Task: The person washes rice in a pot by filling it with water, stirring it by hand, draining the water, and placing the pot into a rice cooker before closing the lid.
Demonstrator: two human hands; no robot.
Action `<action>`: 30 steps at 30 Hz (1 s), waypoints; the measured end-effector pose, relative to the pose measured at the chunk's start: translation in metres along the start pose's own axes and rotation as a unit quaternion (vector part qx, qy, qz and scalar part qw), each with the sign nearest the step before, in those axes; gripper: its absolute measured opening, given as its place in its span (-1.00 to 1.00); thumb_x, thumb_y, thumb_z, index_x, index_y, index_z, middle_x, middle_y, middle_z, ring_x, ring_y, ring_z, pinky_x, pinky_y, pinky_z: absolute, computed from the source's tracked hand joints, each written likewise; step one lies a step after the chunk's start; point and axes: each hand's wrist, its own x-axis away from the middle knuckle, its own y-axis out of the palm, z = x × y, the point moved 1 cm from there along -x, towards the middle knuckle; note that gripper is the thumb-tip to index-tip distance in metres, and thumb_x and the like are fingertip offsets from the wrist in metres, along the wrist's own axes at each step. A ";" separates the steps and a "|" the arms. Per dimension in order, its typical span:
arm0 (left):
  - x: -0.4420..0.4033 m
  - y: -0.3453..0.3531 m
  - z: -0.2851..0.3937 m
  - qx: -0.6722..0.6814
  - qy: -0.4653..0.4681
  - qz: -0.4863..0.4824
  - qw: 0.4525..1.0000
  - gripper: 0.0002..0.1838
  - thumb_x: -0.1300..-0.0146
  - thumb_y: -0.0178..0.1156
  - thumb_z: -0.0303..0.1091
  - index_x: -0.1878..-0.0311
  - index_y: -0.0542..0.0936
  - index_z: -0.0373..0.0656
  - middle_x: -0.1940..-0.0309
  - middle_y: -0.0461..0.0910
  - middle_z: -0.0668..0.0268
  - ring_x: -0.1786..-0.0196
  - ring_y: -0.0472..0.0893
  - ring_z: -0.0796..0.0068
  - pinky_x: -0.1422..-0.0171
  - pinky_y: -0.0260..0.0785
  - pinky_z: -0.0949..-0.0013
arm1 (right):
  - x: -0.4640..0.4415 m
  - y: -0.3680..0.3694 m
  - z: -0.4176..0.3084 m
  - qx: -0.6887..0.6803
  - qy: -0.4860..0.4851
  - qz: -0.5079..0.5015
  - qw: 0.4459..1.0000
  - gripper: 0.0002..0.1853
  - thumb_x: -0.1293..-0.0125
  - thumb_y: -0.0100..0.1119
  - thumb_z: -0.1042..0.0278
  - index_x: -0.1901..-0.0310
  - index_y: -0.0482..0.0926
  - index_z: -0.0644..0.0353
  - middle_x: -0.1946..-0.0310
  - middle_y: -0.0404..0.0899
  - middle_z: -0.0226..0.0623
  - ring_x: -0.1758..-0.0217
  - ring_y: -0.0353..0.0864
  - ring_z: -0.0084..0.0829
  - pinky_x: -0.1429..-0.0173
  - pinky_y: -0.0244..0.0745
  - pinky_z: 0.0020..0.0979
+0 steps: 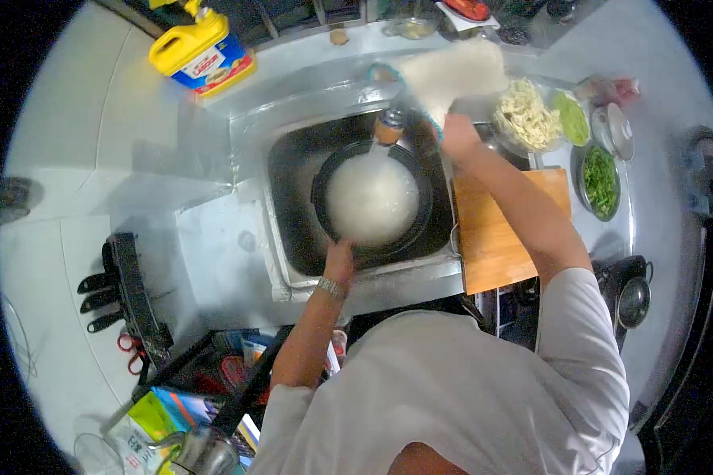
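A dark round pan (pixel 320 195) sits in the sink, full of cloudy whitish water (pixel 372 198). My left hand (pixel 341 260), with a metal watch on the wrist, is closed at the pan's near edge; its fingertips are blurred. Over the sink's far right corner, my right hand (pixel 459 136) grips a whitish cloth (pixel 451 75) with a teal edge, smeared by motion. Between the two hands, the faucet (pixel 389 127) points down at the pan, and a stream seems to run from it.
A wooden cutting board (pixel 507 229) lies right of the sink (pixel 281 279). Beyond it stand a bowl of pale shredded food (pixel 527 115) and a bowl of chopped greens (pixel 600 182). A yellow jug (pixel 202 51) stands far left. Knives (pixel 99 301) hang in a rack at left.
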 end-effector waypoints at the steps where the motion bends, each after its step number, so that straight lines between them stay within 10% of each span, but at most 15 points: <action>1: 0.000 0.000 -0.001 0.018 0.028 -0.032 0.999 -0.49 -0.24 0.03 -0.28 -0.26 0.25 -0.17 -0.04 0.49 0.19 -0.05 0.49 0.27 0.03 0.43 0.21 | 0.003 0.001 0.005 0.004 -0.021 0.015 1.000 -0.79 -0.17 0.01 0.37 0.31 0.65 0.22 0.30 0.66 -0.11 0.28 0.68 -0.13 0.18 0.59 -0.15; 13: 0.038 0.007 0.005 0.106 0.054 0.020 0.993 -0.55 -0.15 0.10 -0.30 -0.13 0.43 -0.18 0.00 0.55 0.25 0.00 0.53 0.30 -0.12 0.37 0.25 | 0.040 0.012 0.028 -0.188 0.136 0.148 0.961 -0.71 -0.21 0.08 0.33 0.02 0.55 0.12 0.17 0.60 0.00 0.25 0.62 -0.01 0.15 0.51 -0.07; 15: 0.055 0.013 0.015 0.125 0.052 0.012 0.991 -0.49 -0.15 0.11 -0.30 -0.20 0.37 -0.19 -0.04 0.53 0.25 -0.02 0.52 0.30 -0.15 0.35 0.25 | 0.066 -0.007 0.004 -0.284 0.103 0.289 0.908 -0.73 -0.26 0.06 0.33 0.01 0.55 0.11 0.18 0.61 -0.02 0.22 0.62 -0.02 0.14 0.53 -0.12; 19: 0.072 0.008 0.010 0.053 0.078 0.064 0.993 -0.36 -0.18 0.11 -0.24 -0.31 0.19 -0.20 -0.07 0.51 0.26 -0.02 0.49 0.33 -0.07 0.35 0.26 | 0.105 -0.024 -0.101 -0.359 -0.141 0.121 0.915 -0.73 -0.24 0.12 0.39 0.03 0.57 0.20 0.03 0.56 -0.10 -0.04 0.53 -0.09 -0.12 0.44 -0.19; 24: 0.100 0.000 0.005 0.044 0.055 0.031 0.997 -0.36 -0.20 0.11 -0.21 -0.32 0.18 -0.18 0.00 0.53 0.29 0.03 0.50 0.38 0.03 0.37 0.32 | 0.048 -0.018 -0.173 -0.300 -0.060 0.028 0.952 -0.62 -0.25 0.11 0.24 -0.10 0.52 0.11 -0.09 0.48 -0.14 -0.18 0.42 -0.09 -0.25 0.34 -0.15; 25: 0.102 -0.002 0.006 0.042 0.058 0.003 0.997 -0.25 -0.21 0.06 -0.32 -0.40 -0.08 -0.05 -0.11 0.43 0.21 -0.04 0.49 0.31 -0.01 0.42 0.26 | 0.049 -0.016 -0.187 -0.299 -0.061 0.028 0.952 -0.62 -0.25 0.11 0.24 -0.10 0.52 0.11 -0.09 0.48 -0.14 -0.18 0.42 -0.09 -0.25 0.34 -0.15; 30: 0.113 -0.010 0.003 0.085 0.103 -0.048 0.990 -0.12 -0.21 0.03 -0.45 -0.48 -0.27 0.11 -0.21 0.33 0.14 -0.11 0.48 0.23 -0.05 0.47 0.20 | 0.093 0.000 -0.214 -0.202 -0.216 -0.067 0.953 -0.51 -0.18 0.17 0.10 -0.17 0.49 -0.05 -0.33 0.23 -0.22 -0.42 0.11 -0.05 -0.40 0.05 0.10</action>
